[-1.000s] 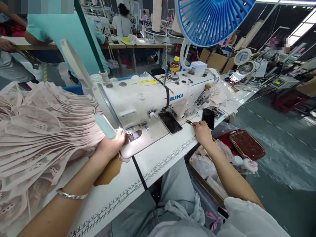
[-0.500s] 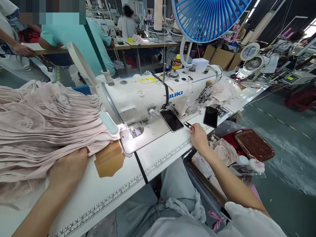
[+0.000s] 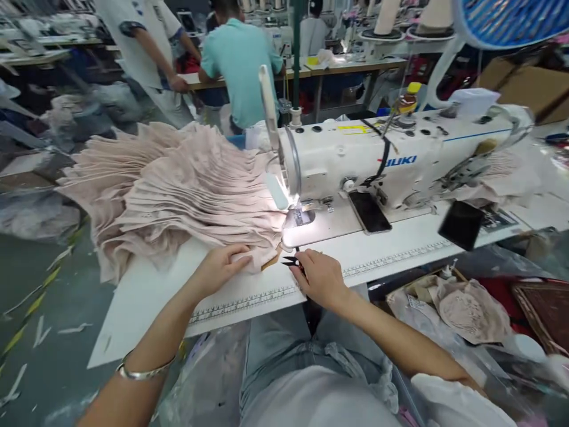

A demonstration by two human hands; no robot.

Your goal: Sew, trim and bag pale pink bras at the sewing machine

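A long stack of pale pink, ruffled fabric pieces point(image 3: 191, 184) lies over the left of the table, running up to the sewing machine's needle area. At its front edge, my left hand point(image 3: 220, 270) pinches a corner of one piece between thumb and fingers. My right hand point(image 3: 322, 276) is closed around small thread snips point(image 3: 290, 261), whose dark blades point left toward that fabric corner without touching it. Just behind the snips stands the white sewing machine point(image 3: 329, 160), its lamp lighting the needle plate point(image 3: 302, 218). A brown piece of card point(image 3: 272, 259) shows partly under the fabric.
On the machine bed rests a phone point(image 3: 370, 212); a second dark, flat device point(image 3: 461, 225) lies farther right. A ruler strip point(image 3: 382, 256) follows the table's front edge. Below right is a box of fabric pieces point(image 3: 471, 308). A fan point(image 3: 511, 24) stands behind; two people are beyond.
My right hand has brought the snips left, from beside the phone to the front of the needle plate. My left hand has moved to the fabric's front corner. The view has turned left.
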